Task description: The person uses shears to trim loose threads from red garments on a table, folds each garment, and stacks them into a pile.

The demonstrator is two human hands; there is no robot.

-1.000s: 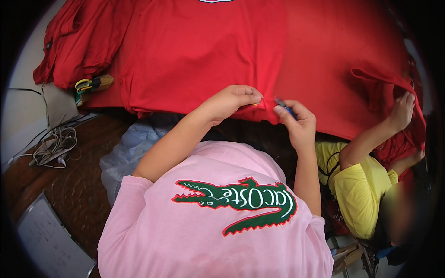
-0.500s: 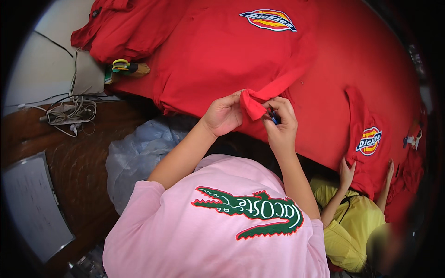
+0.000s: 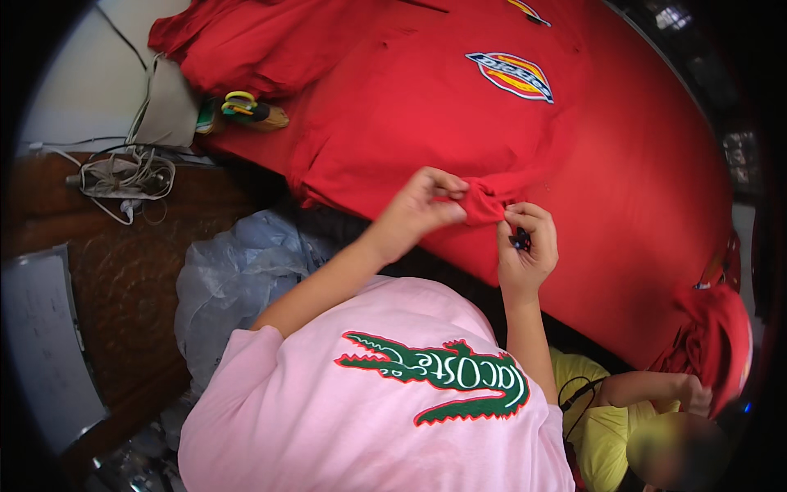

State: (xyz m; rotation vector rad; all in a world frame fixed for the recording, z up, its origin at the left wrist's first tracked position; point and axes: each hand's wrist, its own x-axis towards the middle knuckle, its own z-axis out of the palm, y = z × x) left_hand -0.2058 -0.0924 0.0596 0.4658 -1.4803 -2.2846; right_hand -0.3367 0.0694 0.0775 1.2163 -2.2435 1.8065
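A red shirt point(image 3: 426, 123) with an oval badge lies spread on the red-covered table, its sleeve stretched toward me. My left hand point(image 3: 414, 213) pinches the sleeve's end point(image 3: 485, 205) between thumb and fingers. On the other side of that cloth, my right hand point(image 3: 531, 250) is closed, its fingertips at the sleeve's edge. Tucked in the right palm is a small dark blue tool point(image 3: 520, 239), mostly covered by the fingers, so its kind is unclear.
More red garments point(image 3: 246, 49) are heaped at the far left, near yellow-handled scissors point(image 3: 239, 103). Plastic bags point(image 3: 238, 271) bulge below the table edge, and tangled cables point(image 3: 127, 176) lie left. At right, a person in yellow point(image 3: 607, 447) handles a red garment point(image 3: 709, 328).
Both hands and the sleeve end have shifted right and slightly down in the picture, with the cloth now bunched between them. The co-worker has lifted a badged red garment off the table toward the right.
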